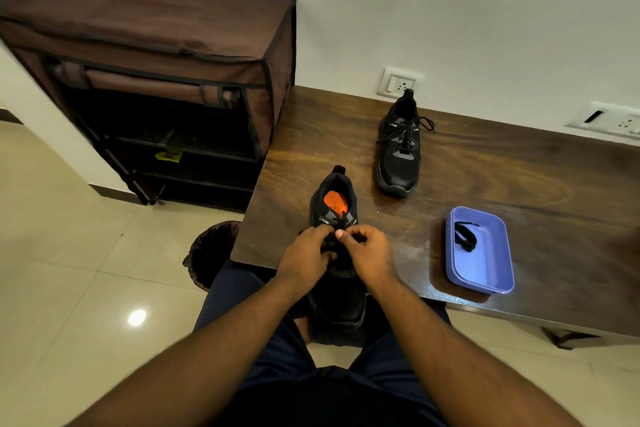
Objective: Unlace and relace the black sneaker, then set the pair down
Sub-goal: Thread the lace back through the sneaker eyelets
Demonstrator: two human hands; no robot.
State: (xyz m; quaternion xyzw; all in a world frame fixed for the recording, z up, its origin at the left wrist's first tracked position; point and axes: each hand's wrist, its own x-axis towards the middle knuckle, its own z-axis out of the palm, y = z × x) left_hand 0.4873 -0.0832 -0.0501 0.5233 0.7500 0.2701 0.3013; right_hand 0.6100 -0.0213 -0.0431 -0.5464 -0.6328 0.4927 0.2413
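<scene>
Both hands meet over the near black sneaker (337,253): the left hand (308,253) and the right hand (369,253) are curled narrow, fingertips pinching the black lace (332,242) at the shoe's upper eyelets. That sneaker sits at the front edge of the bench (502,166), heel pointing away, its orange insole (335,202) showing, its toe hanging past the edge toward the person's lap. The dark wood-grain bench top is glossy and faintly smudged near the front. Farther back, near the wall, the second sneaker (398,149) stands laced, its lace ends loose on the wood. To the right, near the front edge, a shallow blue tray (485,274) holds a small coil of black lace (465,236). Two switch-and-socket plates sit on the white wall just above the bench. Left of the bench stands a brown fabric shoe rack (145,80), front open, and a lined waste bin (207,253) rests on the pale, shiny floor tiles.
</scene>
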